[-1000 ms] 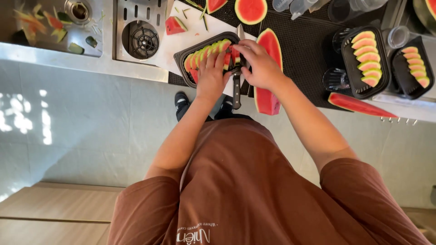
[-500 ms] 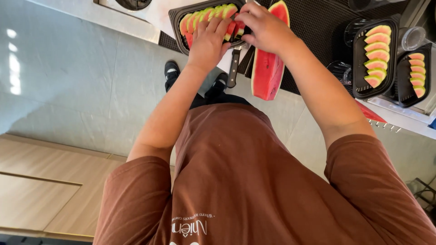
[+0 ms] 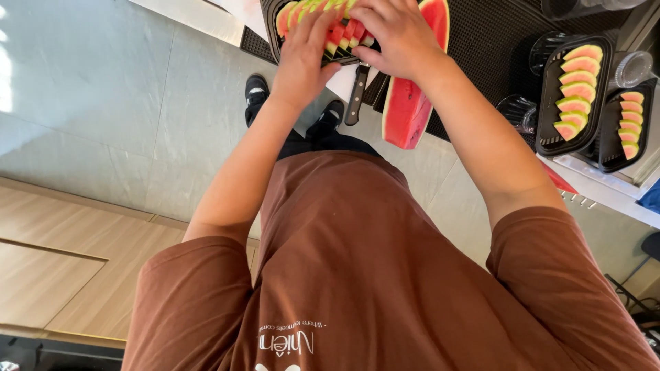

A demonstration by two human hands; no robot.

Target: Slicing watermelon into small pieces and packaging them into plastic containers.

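Watermelon slices (image 3: pixel 323 17) sat in a black tray (image 3: pixel 273 38), cut off by the top edge. Left hand (image 3: pixel 306 58) lay flat on them, right hand (image 3: pixel 395 34) cupped over them; grip unclear. Knife (image 3: pixel 355 96), melon wedge (image 3: pixel 412 103) beside; filled trays (image 3: pixel 546 117) well right.

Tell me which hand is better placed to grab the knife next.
The right hand, I'd judge. The knife's black handle pokes out from under the black tray just below that hand, closer than to the left hand, which lies flat on the watermelon slices.
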